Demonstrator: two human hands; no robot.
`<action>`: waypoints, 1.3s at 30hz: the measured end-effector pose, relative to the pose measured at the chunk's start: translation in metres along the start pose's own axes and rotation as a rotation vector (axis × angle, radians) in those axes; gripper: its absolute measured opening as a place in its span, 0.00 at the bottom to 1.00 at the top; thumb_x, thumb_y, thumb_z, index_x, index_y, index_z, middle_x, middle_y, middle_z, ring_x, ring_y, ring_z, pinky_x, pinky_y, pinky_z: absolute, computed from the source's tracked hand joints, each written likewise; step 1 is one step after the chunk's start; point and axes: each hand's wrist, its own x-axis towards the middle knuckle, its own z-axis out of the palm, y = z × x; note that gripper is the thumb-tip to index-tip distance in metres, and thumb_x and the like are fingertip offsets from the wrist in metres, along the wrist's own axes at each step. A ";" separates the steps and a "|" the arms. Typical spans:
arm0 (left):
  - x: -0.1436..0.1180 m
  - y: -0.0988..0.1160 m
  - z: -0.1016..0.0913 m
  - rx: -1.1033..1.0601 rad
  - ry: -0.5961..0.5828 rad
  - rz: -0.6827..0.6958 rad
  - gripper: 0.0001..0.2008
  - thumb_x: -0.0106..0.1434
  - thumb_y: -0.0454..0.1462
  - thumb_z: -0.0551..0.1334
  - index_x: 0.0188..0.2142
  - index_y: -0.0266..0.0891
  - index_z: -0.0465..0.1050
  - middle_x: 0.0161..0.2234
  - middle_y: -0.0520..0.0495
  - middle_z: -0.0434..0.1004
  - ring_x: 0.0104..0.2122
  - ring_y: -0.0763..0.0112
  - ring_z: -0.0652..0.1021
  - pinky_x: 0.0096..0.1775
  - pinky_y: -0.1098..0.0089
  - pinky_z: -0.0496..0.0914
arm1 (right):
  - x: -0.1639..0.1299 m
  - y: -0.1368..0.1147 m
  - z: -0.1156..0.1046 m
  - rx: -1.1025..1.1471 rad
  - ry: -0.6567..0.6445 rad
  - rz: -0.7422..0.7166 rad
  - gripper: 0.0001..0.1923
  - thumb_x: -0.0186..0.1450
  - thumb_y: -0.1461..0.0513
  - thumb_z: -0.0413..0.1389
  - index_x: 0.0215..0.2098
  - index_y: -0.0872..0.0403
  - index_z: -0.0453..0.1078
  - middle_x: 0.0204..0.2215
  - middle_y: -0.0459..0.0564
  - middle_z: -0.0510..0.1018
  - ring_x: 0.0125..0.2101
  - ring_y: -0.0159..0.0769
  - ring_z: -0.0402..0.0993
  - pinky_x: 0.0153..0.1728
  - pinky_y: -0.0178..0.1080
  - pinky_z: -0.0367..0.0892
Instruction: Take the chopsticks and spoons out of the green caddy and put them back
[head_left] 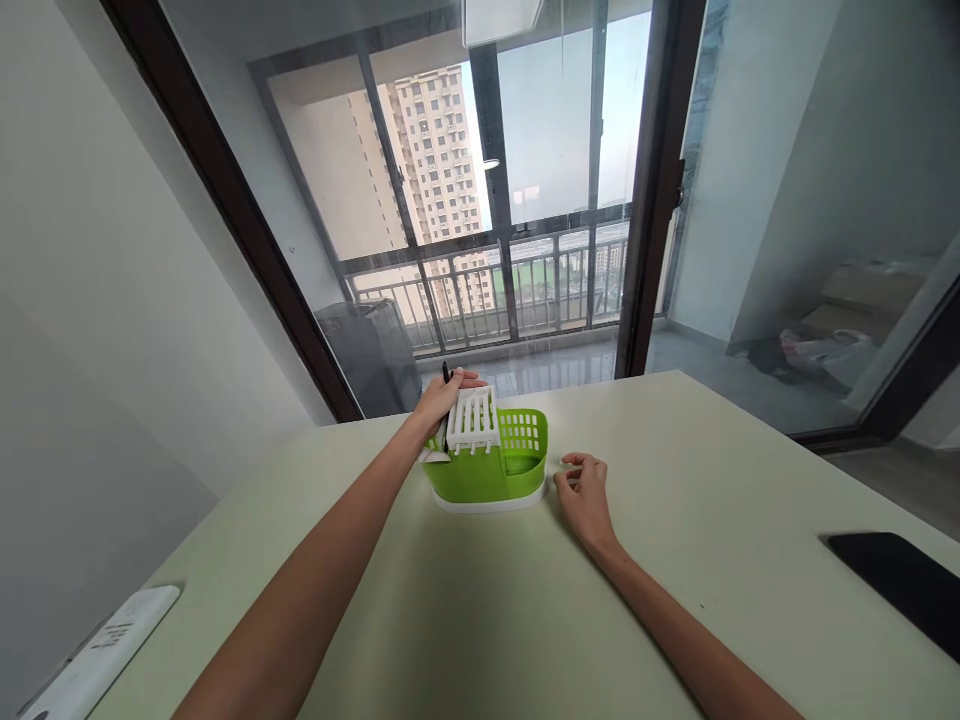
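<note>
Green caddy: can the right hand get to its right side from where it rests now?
Probably yes. The right hand rests on the table just beside the green caddy, with nothing visible between them. The left hand is at the caddy's far left, out of the way.

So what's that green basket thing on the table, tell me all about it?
The green basket looks like glossy plastic, rounded, on a white base, with a slotted grid wall at its right rear. A white slotted insert sits across its top. It stands upright on the pale table. The left hand, holding a dark pen-like thing, rests on its far left edge; the right hand lies just beside it.
</note>
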 end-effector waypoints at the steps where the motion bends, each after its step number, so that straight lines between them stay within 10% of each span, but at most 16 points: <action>1: 0.000 0.001 0.000 0.003 -0.003 0.006 0.19 0.66 0.51 0.65 0.39 0.37 0.82 0.44 0.36 0.86 0.43 0.52 0.84 0.48 0.57 0.75 | 0.000 0.000 0.000 0.001 0.001 0.000 0.12 0.58 0.62 0.56 0.42 0.50 0.65 0.46 0.51 0.63 0.36 0.37 0.71 0.42 0.45 0.73; 12: 0.005 0.041 -0.035 -0.130 0.040 0.074 0.18 0.75 0.44 0.55 0.41 0.34 0.80 0.49 0.33 0.83 0.48 0.57 0.83 0.52 0.62 0.75 | -0.001 0.000 0.000 -0.002 -0.014 0.008 0.11 0.59 0.62 0.56 0.42 0.50 0.66 0.46 0.50 0.63 0.36 0.37 0.71 0.43 0.45 0.74; 22: -0.013 0.091 -0.124 -0.672 0.471 0.189 0.16 0.74 0.31 0.46 0.36 0.39 0.70 0.35 0.45 0.84 0.38 0.66 0.85 0.42 0.63 0.81 | -0.002 0.001 0.003 0.012 -0.007 -0.003 0.10 0.60 0.61 0.55 0.41 0.50 0.67 0.46 0.50 0.63 0.36 0.37 0.72 0.43 0.45 0.74; 29: -0.042 0.068 -0.180 -0.723 0.496 -0.054 0.12 0.68 0.23 0.47 0.34 0.40 0.61 0.18 0.58 0.62 0.10 0.83 0.64 0.12 0.85 0.58 | -0.001 0.001 0.002 0.005 0.007 -0.007 0.09 0.60 0.61 0.56 0.40 0.50 0.67 0.45 0.50 0.64 0.36 0.37 0.72 0.41 0.45 0.74; 39: -0.094 -0.015 -0.220 -0.323 0.362 -0.545 0.10 0.69 0.25 0.49 0.35 0.41 0.59 0.20 0.61 0.54 0.07 0.84 0.54 0.08 0.84 0.46 | -0.002 0.002 -0.001 -0.002 0.003 -0.002 0.10 0.59 0.61 0.57 0.40 0.50 0.68 0.45 0.50 0.64 0.36 0.38 0.71 0.42 0.46 0.74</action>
